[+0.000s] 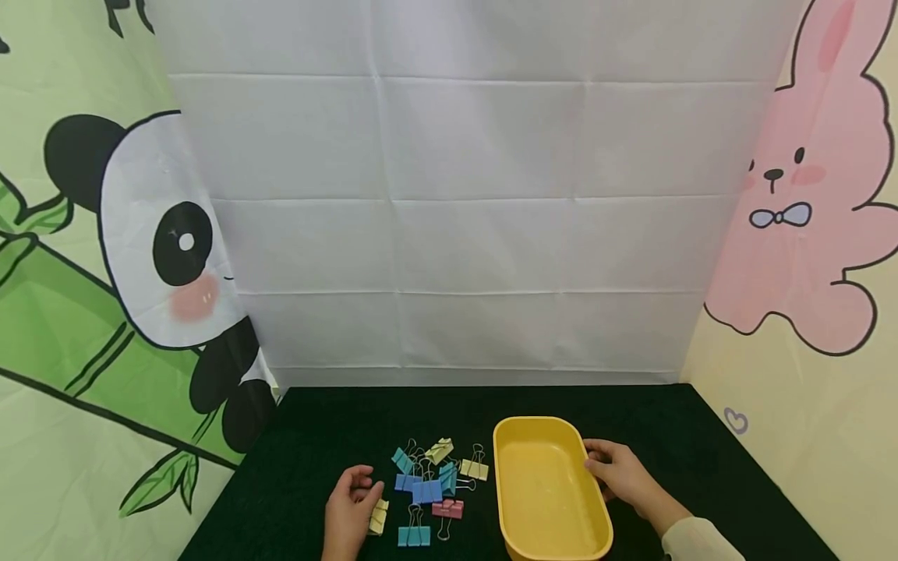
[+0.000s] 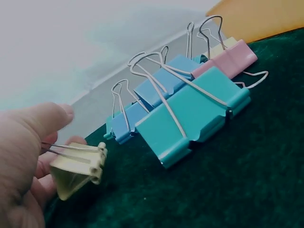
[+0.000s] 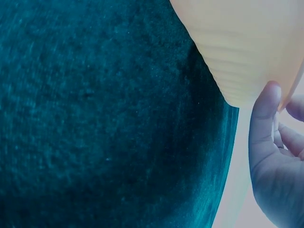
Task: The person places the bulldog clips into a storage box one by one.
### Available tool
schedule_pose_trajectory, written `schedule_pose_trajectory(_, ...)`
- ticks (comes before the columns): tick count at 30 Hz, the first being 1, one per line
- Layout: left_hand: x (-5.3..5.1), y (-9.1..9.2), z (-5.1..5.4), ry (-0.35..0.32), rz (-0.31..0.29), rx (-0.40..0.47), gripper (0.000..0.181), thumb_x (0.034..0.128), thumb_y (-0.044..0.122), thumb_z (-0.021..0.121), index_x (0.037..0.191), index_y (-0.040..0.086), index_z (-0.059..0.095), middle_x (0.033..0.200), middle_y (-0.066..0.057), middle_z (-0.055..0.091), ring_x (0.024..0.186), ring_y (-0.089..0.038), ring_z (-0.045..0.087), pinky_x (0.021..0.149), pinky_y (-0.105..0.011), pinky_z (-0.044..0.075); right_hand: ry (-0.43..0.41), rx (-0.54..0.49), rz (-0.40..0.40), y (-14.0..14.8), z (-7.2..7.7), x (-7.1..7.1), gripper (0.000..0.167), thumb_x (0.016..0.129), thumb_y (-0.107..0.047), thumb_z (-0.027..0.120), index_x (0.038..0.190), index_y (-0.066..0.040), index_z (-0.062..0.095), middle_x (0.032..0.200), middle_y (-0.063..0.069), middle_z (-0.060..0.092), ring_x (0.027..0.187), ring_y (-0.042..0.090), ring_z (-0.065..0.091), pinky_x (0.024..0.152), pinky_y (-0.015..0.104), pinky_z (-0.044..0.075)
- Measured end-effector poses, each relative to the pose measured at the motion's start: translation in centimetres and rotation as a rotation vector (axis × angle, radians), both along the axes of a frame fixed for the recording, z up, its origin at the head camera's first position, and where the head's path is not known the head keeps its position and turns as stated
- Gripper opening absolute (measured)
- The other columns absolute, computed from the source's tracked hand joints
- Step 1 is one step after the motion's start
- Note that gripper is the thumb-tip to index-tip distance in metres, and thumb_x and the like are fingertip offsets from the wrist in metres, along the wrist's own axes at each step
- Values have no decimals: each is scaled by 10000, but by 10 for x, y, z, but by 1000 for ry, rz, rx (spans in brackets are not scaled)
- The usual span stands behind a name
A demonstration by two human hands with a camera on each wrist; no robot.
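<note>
Left grip (image 1: pixel 348 506): curled on a yellow binder clip (image 1: pixel 379 517), seemingly near its handles, left of the pile.
Binder clips (image 1: pixel 427 492): I judge them light, stiff, springy; hold by the spine.
Yellow tray (image 1: pixel 550 475): probably light, slick plastic; I see its smooth floor.
Right grip (image 1: pixel 620 471): pinching the tray's right rim.

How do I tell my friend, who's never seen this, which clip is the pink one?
On the dark table, find the big yellow tray. Left of it in the head view lie binder clips; the pink clip is just right of the frontmost teal clip, slightly farther back. It's the only pink one among blue, teal and yellow neighbours.
</note>
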State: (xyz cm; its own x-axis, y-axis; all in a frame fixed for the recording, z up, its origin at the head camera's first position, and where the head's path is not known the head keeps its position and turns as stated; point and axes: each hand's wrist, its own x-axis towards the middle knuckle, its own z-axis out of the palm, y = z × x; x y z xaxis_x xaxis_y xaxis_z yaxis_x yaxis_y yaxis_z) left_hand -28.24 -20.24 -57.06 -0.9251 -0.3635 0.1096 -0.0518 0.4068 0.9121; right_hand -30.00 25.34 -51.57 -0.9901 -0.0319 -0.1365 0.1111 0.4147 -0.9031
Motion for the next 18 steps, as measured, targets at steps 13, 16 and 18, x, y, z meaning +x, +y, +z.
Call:
schedule_pose_trajectory(13,7,-2,4,-48,-15,127,374,909,56,727,1246,10,571,1177,-182,603,1055,-293,641,863,-413,579,-6,34,-15,-4,3,1,419,1022,-69,572,1430,-1,506,1099,122,583,787,233,619,659,391,610)
schedule_pose_trajectory(16,11,-4,5,-67,6,219,464,912,58,726,1327,19,525,1234,-207,577,1089,-303,624,855,-396,573,-7,37,-14,-3,3,1,420,1023,-69,571,1431,-1,504,1100,123,583,787,232,620,659,392,610)
schedule_pose_trajectory(18,14,-5,4,-76,19,277,521,910,68,733,1371,26,494,1257,-213,569,1089,-288,620,837,-360,566,-7,39,-17,-2,3,0,418,1021,-65,572,1428,2,506,1094,123,585,786,231,620,654,392,610)
